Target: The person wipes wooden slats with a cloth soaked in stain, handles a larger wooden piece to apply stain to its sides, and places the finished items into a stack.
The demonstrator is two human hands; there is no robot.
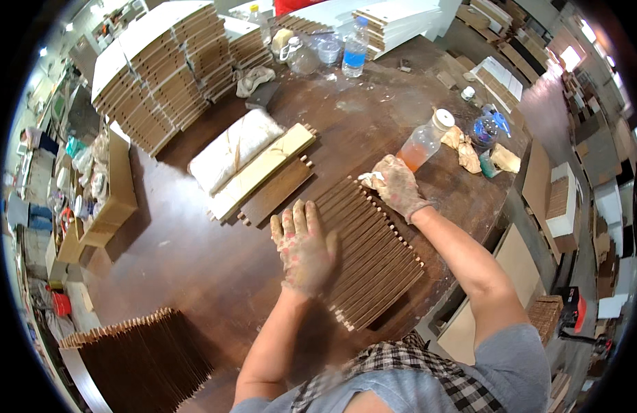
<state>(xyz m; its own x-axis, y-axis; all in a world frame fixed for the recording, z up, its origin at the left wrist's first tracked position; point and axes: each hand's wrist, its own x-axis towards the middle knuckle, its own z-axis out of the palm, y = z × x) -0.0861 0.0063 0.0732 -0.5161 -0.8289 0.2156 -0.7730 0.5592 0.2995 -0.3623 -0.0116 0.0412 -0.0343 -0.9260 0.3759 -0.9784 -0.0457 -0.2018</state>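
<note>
A batch of dark boards [143,358] stands at the lower left of the frame. Near the centre, the left hand [306,251], gloved, lies with its fingers stretched out, gripping nothing, along the side of a row of brown slats [373,258]. Right of centre, the gloved right hand [395,187] curls its fingers over a crumpled white cloth [371,180] by the slats' pegged ends. Just beyond stands a bottle [421,143].

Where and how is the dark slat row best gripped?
Dark slat row: probably by its two outermost long faces, squeezing inward from near and far sides. The slats sit packed side by side, and light dowels jut from their ends.
</note>
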